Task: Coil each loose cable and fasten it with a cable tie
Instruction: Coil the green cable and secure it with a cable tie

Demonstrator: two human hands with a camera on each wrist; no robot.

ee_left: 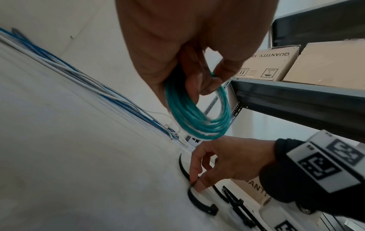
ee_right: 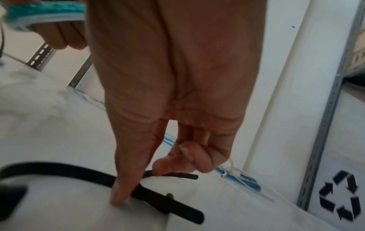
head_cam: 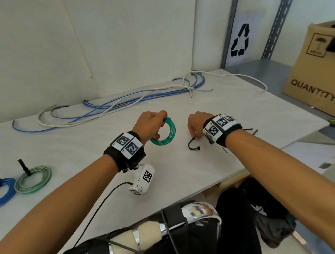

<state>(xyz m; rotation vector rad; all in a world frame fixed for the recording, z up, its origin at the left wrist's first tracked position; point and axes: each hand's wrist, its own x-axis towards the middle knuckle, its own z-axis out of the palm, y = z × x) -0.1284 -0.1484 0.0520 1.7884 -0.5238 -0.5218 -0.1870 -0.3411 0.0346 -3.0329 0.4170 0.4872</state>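
Head view: I'm holding the green coil curled in my left hand, above the table. It's looking light and springy, so I'm gripping across all the turns. My right hand is pinching a black cable tie off the table; it's thin, stiff, probably slippery. Cardboard box on the shelf: contents hidden.

The right hand is reaching down to the white desk — its thumb and a fingertip are pinching a black cable tie that is lying curved there, while the other fingers are curling in. A teal coil is showing at top left — blurred.
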